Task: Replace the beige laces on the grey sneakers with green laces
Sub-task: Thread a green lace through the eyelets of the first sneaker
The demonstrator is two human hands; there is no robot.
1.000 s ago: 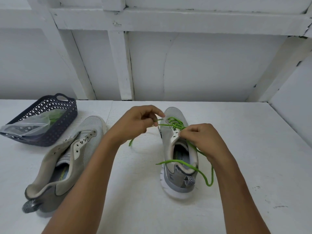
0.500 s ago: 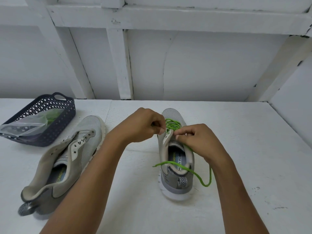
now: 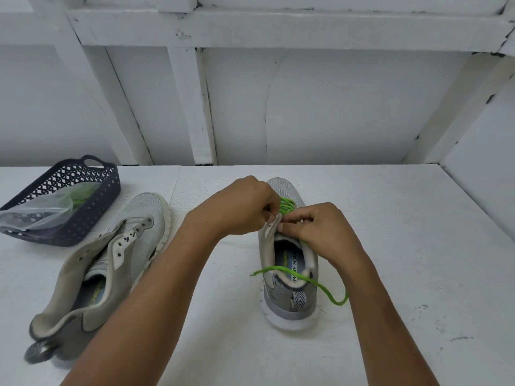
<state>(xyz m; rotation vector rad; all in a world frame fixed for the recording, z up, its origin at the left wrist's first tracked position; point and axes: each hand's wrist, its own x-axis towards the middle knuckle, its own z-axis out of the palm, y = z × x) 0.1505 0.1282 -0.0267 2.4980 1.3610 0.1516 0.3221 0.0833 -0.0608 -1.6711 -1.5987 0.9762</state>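
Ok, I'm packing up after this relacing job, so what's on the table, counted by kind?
Grey sneakers: 2 (the unlaced one, the one being laced)
Green laces: 2 (one in the sneaker, what looks like another inside the bag)
Dark basket: 1
Clear plastic bag: 1
Total: 6
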